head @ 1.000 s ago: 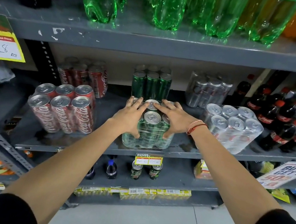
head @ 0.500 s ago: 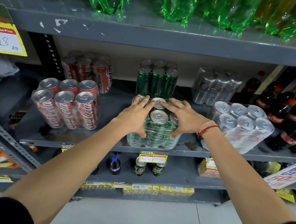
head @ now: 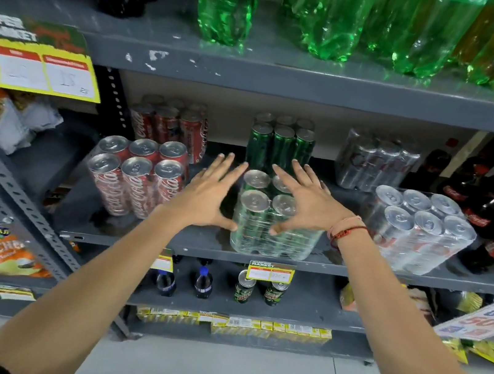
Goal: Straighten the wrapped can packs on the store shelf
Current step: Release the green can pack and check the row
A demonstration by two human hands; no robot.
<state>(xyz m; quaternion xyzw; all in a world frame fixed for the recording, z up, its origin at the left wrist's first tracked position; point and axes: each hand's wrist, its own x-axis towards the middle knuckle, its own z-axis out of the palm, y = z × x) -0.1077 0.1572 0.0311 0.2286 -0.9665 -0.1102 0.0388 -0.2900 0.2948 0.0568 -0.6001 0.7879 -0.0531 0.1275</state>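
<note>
Both our hands have lifted off the shrink-wrapped pack of green cans at the grey metal shelf's front edge, fingers spread and empty, left hand and right hand flanking it equally near.

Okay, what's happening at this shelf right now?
A person is tidying wrapped can packs on a grey store shelf. Both hands are spread open at the green can pack near the shelf's front edge: the left hand beside it, the right hand over its top, neither gripping. The red cola pack and the silver can pack sit on either side, untouched.
</note>
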